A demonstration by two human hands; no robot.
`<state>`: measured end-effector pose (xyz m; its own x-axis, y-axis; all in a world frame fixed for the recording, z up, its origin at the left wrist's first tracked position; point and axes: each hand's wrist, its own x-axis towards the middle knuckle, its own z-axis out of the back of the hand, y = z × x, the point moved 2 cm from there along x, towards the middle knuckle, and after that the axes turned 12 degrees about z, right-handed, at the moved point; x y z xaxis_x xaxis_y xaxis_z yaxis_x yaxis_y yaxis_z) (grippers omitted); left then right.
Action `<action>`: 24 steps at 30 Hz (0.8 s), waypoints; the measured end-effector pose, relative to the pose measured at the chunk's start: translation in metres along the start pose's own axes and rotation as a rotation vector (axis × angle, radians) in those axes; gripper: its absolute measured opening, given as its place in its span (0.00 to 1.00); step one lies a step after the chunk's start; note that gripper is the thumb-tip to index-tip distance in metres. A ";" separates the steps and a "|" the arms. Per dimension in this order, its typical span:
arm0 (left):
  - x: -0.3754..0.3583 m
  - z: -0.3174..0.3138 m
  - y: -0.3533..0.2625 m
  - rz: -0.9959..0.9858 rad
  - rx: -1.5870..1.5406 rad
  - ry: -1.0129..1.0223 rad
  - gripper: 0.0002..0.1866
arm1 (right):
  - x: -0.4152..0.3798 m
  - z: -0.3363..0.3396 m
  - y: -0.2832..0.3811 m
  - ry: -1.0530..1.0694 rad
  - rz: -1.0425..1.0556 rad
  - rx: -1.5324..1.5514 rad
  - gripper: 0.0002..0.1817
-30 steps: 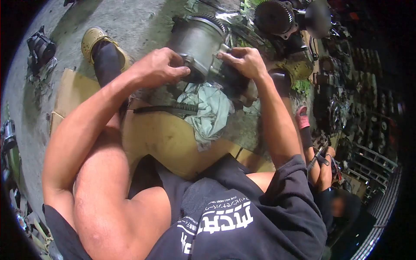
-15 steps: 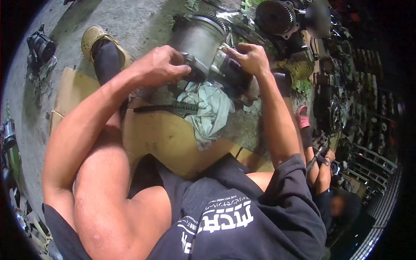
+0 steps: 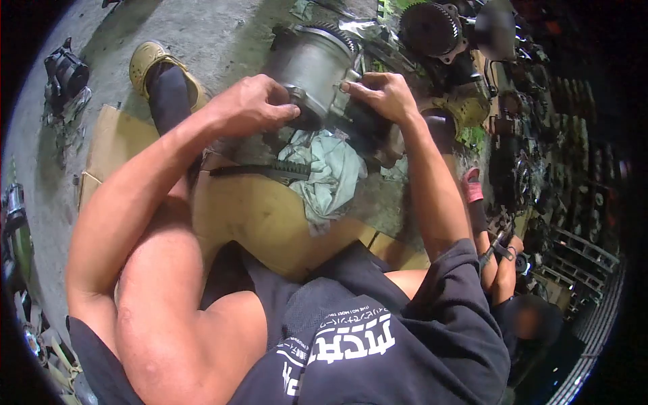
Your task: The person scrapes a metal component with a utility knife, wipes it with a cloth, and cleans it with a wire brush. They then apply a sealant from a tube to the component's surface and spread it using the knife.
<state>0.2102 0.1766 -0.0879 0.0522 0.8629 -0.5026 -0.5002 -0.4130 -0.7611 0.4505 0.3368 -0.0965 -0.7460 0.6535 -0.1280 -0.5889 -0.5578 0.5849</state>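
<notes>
A grey metal cylindrical part (image 3: 310, 67) with a toothed gear at its far end lies on the floor before me. My left hand (image 3: 260, 104) is at its near left side, thumb and fingers closed at a small lug on the rim. At the right side, my right hand (image 3: 379, 94) has thumb and fingers pinched near a bracket; whatever is between them is too small to tell. A crumpled pale cloth (image 3: 331, 175) lies just below, beside a black brush (image 3: 260, 170) on the cardboard (image 3: 250, 209).
Another geared part (image 3: 428, 30) stands at the upper right. A co-worker's hands (image 3: 509, 250) are at the right, near a tool. Rows of metal parts line the right side. A dark part (image 3: 65, 73) lies at the upper left.
My right thumb and fingers have shifted slightly at the bracket. My left hand stays at the rim, and the cylindrical part has barely moved.
</notes>
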 end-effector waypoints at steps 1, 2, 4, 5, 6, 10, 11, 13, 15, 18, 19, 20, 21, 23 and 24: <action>0.000 0.000 -0.002 0.013 -0.008 0.012 0.22 | 0.003 0.002 -0.003 -0.050 -0.025 -0.044 0.35; 0.000 -0.001 -0.003 0.023 -0.016 0.029 0.22 | 0.005 0.003 -0.008 -0.101 -0.055 -0.089 0.35; 0.003 -0.002 0.000 0.017 0.005 0.037 0.22 | 0.005 0.002 -0.009 -0.214 -0.091 -0.131 0.35; 0.004 -0.001 0.000 0.011 0.029 0.038 0.22 | 0.005 0.001 -0.002 -0.116 -0.065 -0.085 0.35; 0.005 0.000 0.001 0.010 0.029 0.036 0.22 | 0.005 0.001 0.004 -0.016 -0.039 -0.040 0.36; 0.001 -0.003 -0.002 0.025 -0.025 0.043 0.22 | 0.011 0.005 -0.008 -0.252 -0.061 -0.177 0.37; 0.000 -0.001 -0.002 0.030 -0.027 0.035 0.22 | 0.007 0.005 0.001 -0.128 -0.022 -0.086 0.38; 0.003 -0.002 0.002 0.019 -0.048 0.035 0.22 | 0.009 0.001 -0.002 -0.037 -0.005 -0.060 0.39; 0.007 -0.008 0.006 0.003 -0.077 0.044 0.22 | 0.005 0.004 -0.007 -0.175 -0.059 -0.157 0.40; 0.002 -0.001 0.001 0.038 -0.021 0.031 0.22 | 0.005 0.005 0.007 0.022 -0.079 -0.053 0.41; 0.002 -0.001 0.000 0.043 -0.015 0.029 0.22 | 0.005 0.003 0.003 -0.084 -0.045 -0.104 0.41; 0.002 -0.002 0.000 0.046 -0.010 0.030 0.22 | 0.005 0.002 -0.001 -0.188 -0.013 -0.156 0.41; 0.003 -0.003 0.000 0.045 -0.013 0.033 0.22 | 0.005 0.004 -0.007 -0.186 -0.016 -0.158 0.41; 0.004 -0.003 0.003 -0.005 0.012 0.014 0.20 | 0.010 0.006 -0.007 -0.088 -0.039 -0.116 0.41; 0.004 -0.002 0.004 -0.003 0.013 0.012 0.20 | 0.008 -0.002 -0.006 0.042 -0.060 0.021 0.41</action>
<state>0.2099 0.1779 -0.0940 0.0639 0.8605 -0.5054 -0.5115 -0.4067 -0.7570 0.4472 0.3442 -0.1023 -0.7224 0.6629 -0.1968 -0.6265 -0.5070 0.5920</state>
